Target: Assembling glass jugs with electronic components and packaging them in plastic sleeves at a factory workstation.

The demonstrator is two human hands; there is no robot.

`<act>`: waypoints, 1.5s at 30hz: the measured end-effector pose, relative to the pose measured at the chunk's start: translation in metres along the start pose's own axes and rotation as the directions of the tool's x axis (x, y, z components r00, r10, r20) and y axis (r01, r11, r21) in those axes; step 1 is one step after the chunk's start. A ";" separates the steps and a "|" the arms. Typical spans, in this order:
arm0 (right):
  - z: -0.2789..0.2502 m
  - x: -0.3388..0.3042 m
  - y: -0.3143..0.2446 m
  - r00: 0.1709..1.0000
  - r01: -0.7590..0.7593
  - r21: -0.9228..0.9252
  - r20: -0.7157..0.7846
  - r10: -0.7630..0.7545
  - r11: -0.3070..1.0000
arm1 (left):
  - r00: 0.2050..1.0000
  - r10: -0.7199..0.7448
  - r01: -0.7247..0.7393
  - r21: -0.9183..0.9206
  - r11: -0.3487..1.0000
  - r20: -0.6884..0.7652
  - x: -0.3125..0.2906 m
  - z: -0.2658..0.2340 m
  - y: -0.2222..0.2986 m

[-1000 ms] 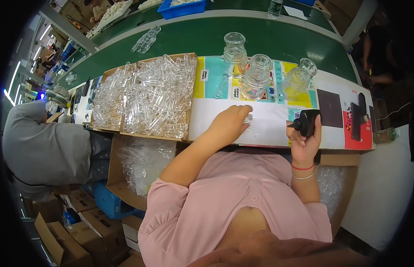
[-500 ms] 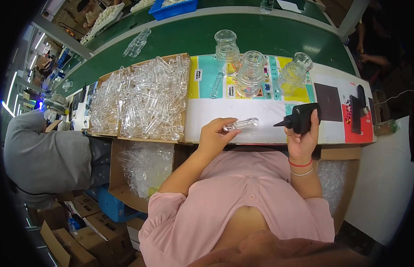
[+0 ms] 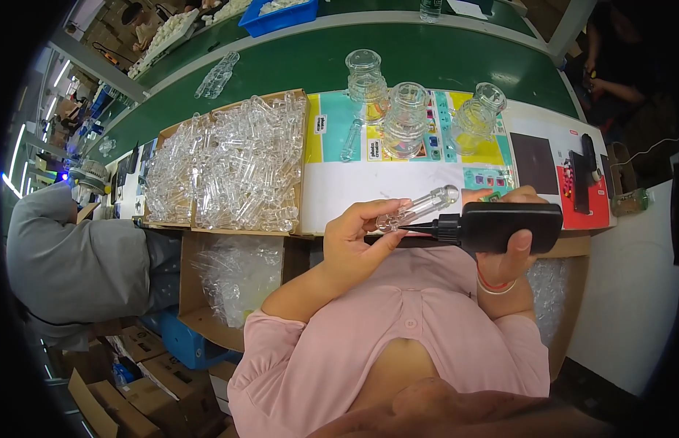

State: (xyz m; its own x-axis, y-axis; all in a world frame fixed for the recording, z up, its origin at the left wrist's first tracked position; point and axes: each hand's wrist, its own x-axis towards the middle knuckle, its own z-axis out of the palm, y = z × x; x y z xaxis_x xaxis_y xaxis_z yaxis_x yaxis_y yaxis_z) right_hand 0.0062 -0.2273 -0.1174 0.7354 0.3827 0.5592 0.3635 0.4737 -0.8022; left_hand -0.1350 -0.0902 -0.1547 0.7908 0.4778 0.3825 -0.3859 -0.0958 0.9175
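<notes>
Between the thumb and fingers of my left hand (image 3: pixel 356 239) is a clear plastic tube (image 3: pixel 423 206) with a rounded knob at its right end. My right hand (image 3: pixel 506 257) grips a black squeeze bottle (image 3: pixel 511 226), lying level with its nozzle pointing left. The thin nozzle tip reaches the left end of the tube, by my left thumb; whether it touches cannot be made out. Beyond my hands stand three clear ribbed jar-like pieces (image 3: pixel 407 120), and a loose clear tube (image 3: pixel 351 140) lies beside them.
An open cardboard box (image 3: pixel 304 164) heaped with similar clear tubes stands at left. A dark phone-like slab (image 3: pixel 580 182) lies at right. Below the table edge is a carton with clear plastic bags (image 3: pixel 241 274). A person in grey (image 3: pixel 84 252) sits at left.
My right hand has brought the black bottle left and turned it level, its nozzle now at the tube. My left hand has tilted the tube, raising its knobbed end.
</notes>
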 end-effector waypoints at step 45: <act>-0.012 0.016 -0.034 0.785 0.393 -0.224 0.587 -0.198 0.892 | 0.956 0.290 -0.255 0.614 0.747 0.044 0.010 -0.003 0.015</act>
State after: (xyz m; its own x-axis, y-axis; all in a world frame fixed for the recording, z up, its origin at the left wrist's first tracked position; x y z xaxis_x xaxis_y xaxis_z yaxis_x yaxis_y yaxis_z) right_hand 0.0128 -0.2472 -0.0832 0.1693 0.6721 0.7209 0.7414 0.3950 -0.5424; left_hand -0.1346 -0.0840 -0.1374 0.6654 0.3905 0.6362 -0.1980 -0.7295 0.6547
